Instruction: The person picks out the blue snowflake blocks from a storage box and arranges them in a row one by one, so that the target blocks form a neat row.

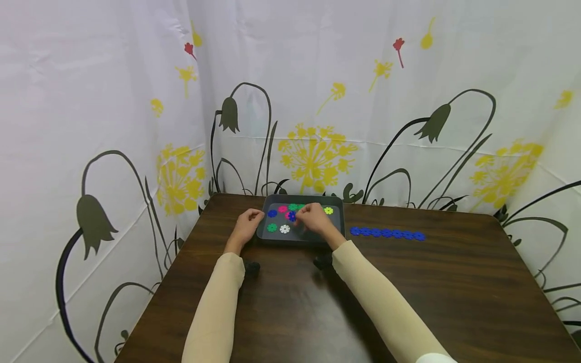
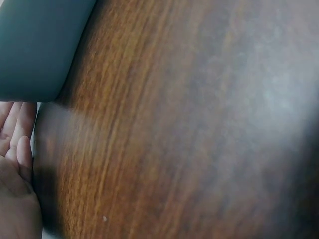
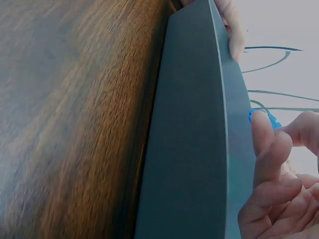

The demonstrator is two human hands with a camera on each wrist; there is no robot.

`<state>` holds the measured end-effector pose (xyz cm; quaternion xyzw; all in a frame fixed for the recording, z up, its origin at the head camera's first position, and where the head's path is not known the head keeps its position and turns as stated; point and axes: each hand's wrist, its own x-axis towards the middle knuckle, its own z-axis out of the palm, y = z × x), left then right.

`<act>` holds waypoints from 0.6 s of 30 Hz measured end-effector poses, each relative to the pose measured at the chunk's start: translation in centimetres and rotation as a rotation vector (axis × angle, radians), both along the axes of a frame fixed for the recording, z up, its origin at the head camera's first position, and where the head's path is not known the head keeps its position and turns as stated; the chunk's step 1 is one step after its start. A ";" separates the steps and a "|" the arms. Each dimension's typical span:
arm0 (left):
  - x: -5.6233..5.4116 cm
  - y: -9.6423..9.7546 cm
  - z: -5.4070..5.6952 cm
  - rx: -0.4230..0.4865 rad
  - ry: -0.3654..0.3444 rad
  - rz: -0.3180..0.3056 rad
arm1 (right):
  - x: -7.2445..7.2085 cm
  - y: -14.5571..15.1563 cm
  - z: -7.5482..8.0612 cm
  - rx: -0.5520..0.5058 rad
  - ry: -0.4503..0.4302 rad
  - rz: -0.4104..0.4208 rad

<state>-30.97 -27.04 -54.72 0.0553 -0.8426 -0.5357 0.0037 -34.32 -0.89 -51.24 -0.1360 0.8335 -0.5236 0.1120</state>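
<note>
My right hand [image 1: 314,219] is over the grey tray [image 1: 290,242] and pinches a blue flower-shaped disc [image 3: 274,120] between fingertips and thumb. In the head view that disc overlaps a pink one. At the tray's left side, my left hand [image 1: 247,225] holds the rim; in the right wrist view its fingers [image 3: 234,42] show on either side of the wall. Flower discs lie in the tray: a white one [image 1: 284,229], a green one [image 1: 272,228], a blue one [image 1: 272,213], a pink one [image 1: 283,208] and a yellow one [image 1: 329,210].
Right of the tray, a straight row of several blue flower discs [image 1: 387,233] lies on the dark wooden table [image 1: 281,312]. Black objects [image 1: 251,268] show beside both wrists. A white curtain [image 1: 317,60] with printed plants hangs behind the table.
</note>
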 end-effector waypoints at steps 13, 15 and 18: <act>0.0 0.1 0.0 -0.007 0.005 0.003 | 0.9 4.4 1.3 -0.065 0.008 0.070; 0.0 0.1 0.0 -0.007 0.006 0.006 | 1.1 5.2 1.3 -0.062 0.019 0.078; 0.0 0.1 0.0 -0.006 0.007 0.008 | 1.3 6.3 1.3 -0.063 0.031 0.085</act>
